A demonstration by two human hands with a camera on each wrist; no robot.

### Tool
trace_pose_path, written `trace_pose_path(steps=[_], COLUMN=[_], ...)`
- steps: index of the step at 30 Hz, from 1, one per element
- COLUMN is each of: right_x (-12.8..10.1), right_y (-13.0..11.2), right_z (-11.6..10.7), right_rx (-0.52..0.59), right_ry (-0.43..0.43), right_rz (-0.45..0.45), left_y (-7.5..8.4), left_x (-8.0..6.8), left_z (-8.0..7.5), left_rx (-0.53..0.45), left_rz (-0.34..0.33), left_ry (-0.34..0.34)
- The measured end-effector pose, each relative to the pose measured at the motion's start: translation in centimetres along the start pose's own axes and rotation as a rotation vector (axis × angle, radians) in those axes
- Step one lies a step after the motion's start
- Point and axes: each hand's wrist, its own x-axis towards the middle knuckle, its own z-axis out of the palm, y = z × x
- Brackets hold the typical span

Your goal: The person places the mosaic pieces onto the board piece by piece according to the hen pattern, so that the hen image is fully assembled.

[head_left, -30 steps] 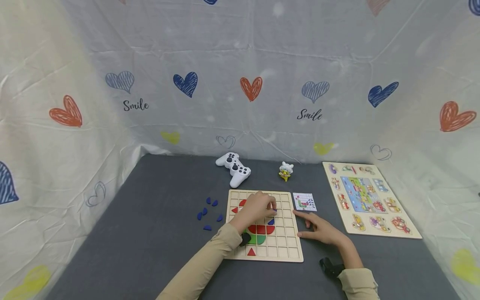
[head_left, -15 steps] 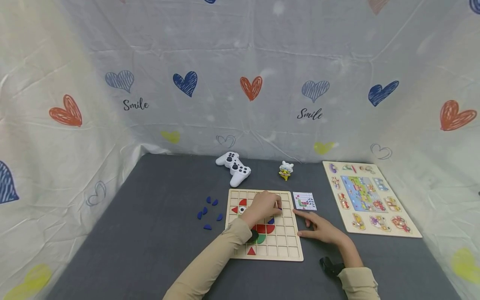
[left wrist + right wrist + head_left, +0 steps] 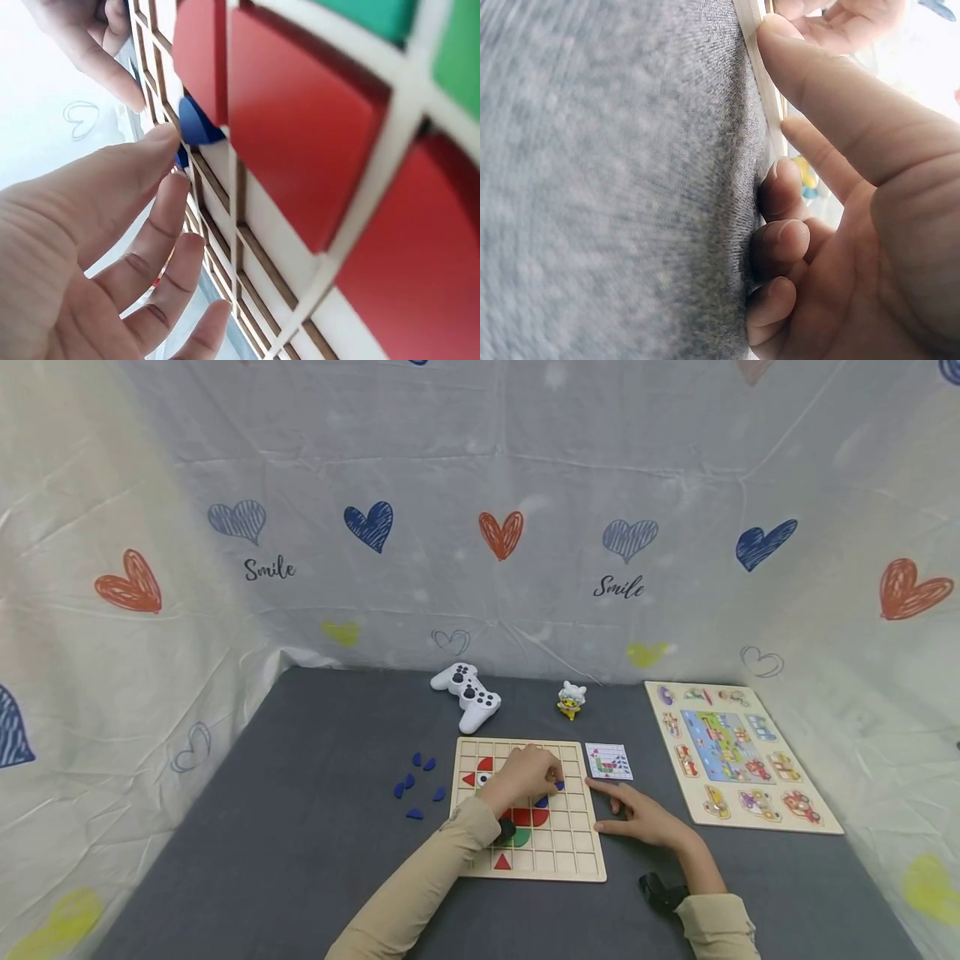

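A wooden grid board (image 3: 573, 843) lies on the grey table and holds red (image 3: 522, 817), green (image 3: 519, 838) and blue pieces. My left hand (image 3: 553, 779) hovers over its upper middle. Thumb and forefinger pinch a small blue piece (image 3: 558, 786) just above a cell. In the left wrist view the left hand (image 3: 171, 161) holds that blue piece (image 3: 182, 156) next to a seated blue piece (image 3: 196, 124) and red blocks (image 3: 300, 127). My right hand (image 3: 596, 807) rests on the cloth at the board's right edge. In the right wrist view the right hand (image 3: 780, 75) lays thumb and forefinger against the edge, its other fingers curled.
Several loose blue pieces (image 3: 417, 785) lie left of the board. A pattern card (image 3: 608, 762) sits at its upper right. A white game controller (image 3: 467, 692) and a small toy figure (image 3: 572, 700) stand behind. A wooden picture puzzle (image 3: 738, 756) lies at the right. Heart-printed cloth walls surround the table.
My left hand has shifted a little right over the board, and the blue piece at its fingertips sits lower. The right hand has stayed where it was.
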Motion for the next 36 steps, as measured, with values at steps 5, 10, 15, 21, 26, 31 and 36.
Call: trace_pose_path(steps=[5, 10, 15, 21, 26, 31, 36], right_x=[0.0, 0.0, 0.0, 0.1, 0.1, 0.1, 0.1], right_y=[0.0, 0.0, 0.1, 0.0, 0.0, 0.0, -0.1], right_z=[0.0, 0.0, 0.0, -0.1, -0.1, -0.1, -0.1], right_rx=[0.0, -0.001, -0.003, 0.001, 0.0, 0.0, 0.003], right_ry=[-0.004, -0.005, -0.002, -0.007, -0.008, -0.008, -0.017], right_rz=[0.007, 0.01, -0.002, -0.02, -0.003, 0.014, 0.026], left_y=[0.1, 0.0, -0.1, -0.2, -0.5, -1.3, -2.1], left_x=[-0.1, -0.2, -0.5, -1.3, -2.3, -3.4, -5.0], left_z=[0.1, 0.1, 0.0, -0.3, -0.8, -1.1, -1.8], left_rx=[-0.006, 0.003, 0.01, -0.029, -0.095, -0.061, -0.037], left_rz=[0.001, 0.018, 0.026, 0.002, -0.014, 0.012, 0.011], left_ry=[-0.023, -0.015, -0.001, 0.027, 0.045, 0.093, 0.141])
